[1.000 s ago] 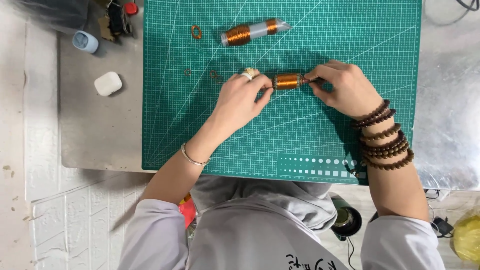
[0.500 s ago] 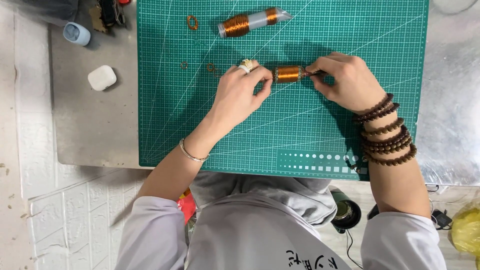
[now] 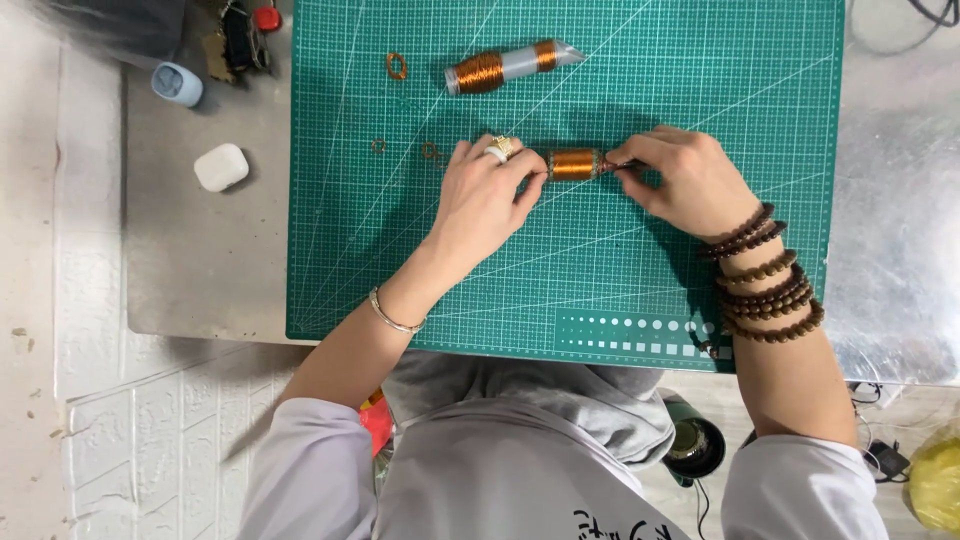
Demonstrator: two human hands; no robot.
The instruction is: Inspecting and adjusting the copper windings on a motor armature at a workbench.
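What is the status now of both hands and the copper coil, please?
Left hand and right hand pinch opposite ends of the copper wire coil above the green cutting mat. Second coil lies apart, farther up. Nothing in the way.

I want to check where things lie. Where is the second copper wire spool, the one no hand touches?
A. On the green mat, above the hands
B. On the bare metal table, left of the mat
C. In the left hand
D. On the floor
A: the second copper wire spool lies on the green cutting mat, farther from the person than both hands, which hold another spool.
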